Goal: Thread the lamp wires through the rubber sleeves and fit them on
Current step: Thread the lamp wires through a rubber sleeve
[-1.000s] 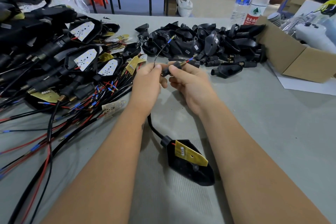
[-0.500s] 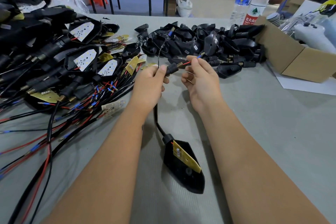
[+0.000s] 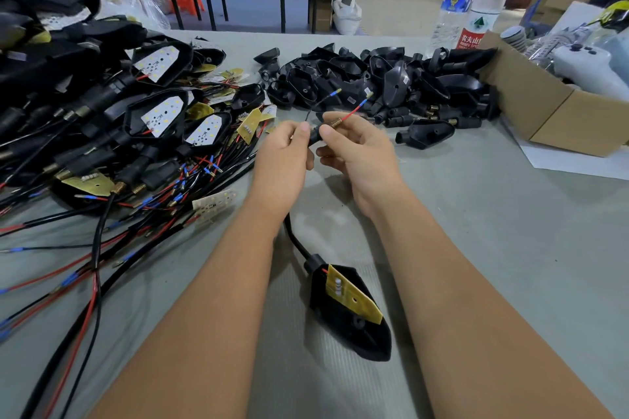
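My left hand (image 3: 282, 153) pinches a short black rubber sleeve (image 3: 315, 135) above the table's middle. My right hand (image 3: 357, 150) pinches the sleeve's right end, where a brass threaded tip (image 3: 335, 122) sticks out. A red wire (image 3: 354, 109) and a thin black wire with a blue end (image 3: 328, 97) come out past the tip, pointing up and right. A black cable (image 3: 294, 238) runs down from my left hand to a black lamp housing (image 3: 354, 326) with a yellow circuit board (image 3: 352, 299), lying on the table between my forearms.
A heap of wired lamp units (image 3: 143, 119) with red, blue and black wires covers the left of the table. A pile of black housings (image 3: 381, 82) lies behind my hands. A cardboard box (image 3: 551, 112) and two water bottles (image 3: 476, 0) stand at the right.
The red and blue-ended wires now stick out further past the brass tip. My right hand has shifted back to pinch the sleeve's end. The lamp housing has slid slightly on the table.
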`<state>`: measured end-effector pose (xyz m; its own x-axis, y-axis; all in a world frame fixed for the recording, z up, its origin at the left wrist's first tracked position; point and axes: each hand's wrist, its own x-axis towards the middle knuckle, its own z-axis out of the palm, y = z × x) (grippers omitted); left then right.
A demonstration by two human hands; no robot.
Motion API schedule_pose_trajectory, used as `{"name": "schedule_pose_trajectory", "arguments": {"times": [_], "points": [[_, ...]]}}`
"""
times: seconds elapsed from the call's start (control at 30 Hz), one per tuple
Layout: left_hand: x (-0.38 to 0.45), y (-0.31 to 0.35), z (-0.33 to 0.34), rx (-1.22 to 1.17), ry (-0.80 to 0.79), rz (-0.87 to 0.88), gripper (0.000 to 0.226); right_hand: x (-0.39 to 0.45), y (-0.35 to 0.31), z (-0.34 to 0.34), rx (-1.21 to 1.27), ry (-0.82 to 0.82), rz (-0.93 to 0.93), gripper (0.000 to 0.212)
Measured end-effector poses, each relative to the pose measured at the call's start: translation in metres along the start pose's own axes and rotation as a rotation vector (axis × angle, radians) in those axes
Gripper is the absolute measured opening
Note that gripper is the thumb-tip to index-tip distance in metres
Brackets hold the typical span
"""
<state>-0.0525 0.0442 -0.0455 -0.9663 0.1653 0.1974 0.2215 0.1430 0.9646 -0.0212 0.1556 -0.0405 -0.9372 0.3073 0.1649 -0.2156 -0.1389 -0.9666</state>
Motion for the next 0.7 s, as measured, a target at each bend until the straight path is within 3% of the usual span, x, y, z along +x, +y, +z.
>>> {"name": "schedule_pose_trajectory", "arguments": {"times": [0.23, 0.4, 0.7], "points": [[-0.0023, 0.0050, 0.0013, -0.026, -0.041, 0.020, 0.024, 0.0004, -0.0020, -0.0002, 0.121, 0.074, -0.003, 0.020], [-0.0010, 0.0099, 0.0012, -0.188, -0.043, -0.125, 0.021, 0.0014, -0.0051, -0.0019, 0.228, 0.179, 0.065, 0.016], [-0.0027, 0.0103, 0.0015, -0.088, 0.023, -0.057, 0.018, 0.0010, -0.0061, -0.0030, 0.185, 0.159, 0.081, 0.021]]}}
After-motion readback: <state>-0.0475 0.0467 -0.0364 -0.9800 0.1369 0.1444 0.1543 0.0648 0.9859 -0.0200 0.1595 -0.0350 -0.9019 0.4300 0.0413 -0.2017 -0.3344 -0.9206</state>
